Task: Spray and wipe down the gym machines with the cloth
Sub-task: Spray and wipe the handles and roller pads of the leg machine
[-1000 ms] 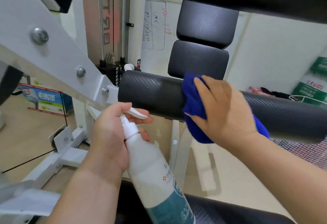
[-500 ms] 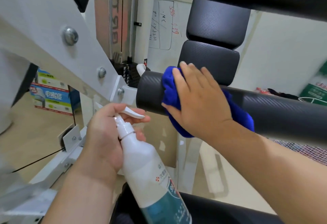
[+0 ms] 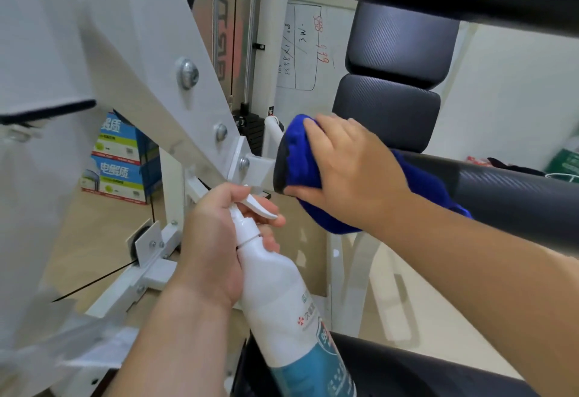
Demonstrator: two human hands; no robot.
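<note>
Blue cloth (image 3: 299, 171): draped over the left end of the black roller pad (image 3: 517, 199), covering the end almost to its edge. It is bunched under my palm, with a fold hanging below the pad and a tail trailing along it toward my wrist.
Right hand (image 3: 351, 174): laid on top of the cloth, fingers nearly straight and close together, thumb stretched along the front face. It presses the cloth against the pad rather than closing round it.
Left hand (image 3: 213, 240): wrapped round the neck of the spray bottle (image 3: 275, 299), fingers curled. One fingertip sits just under the white trigger lever.
Spray bottle: white with a teal label band near the base, tilted, head up and to the left, base down toward me. It is held below the cloth and apart from it. The nozzle is hidden by my hand.
Machine frame (image 3: 147, 61): white painted steel with round bolt heads, slanting down to the bracket that carries the roller.
Back pads (image 3: 388, 111): two black cushions stacked behind the roller, just past my right hand.
Seat pad (image 3: 413, 371): black, low at the bottom edge, under the bottle.
Boxes (image 3: 117, 174): blue and white, stacked on the floor beyond the frame.
Wall (image 3: 513, 83): white, with handwritten marks to the left of the pads.
</note>
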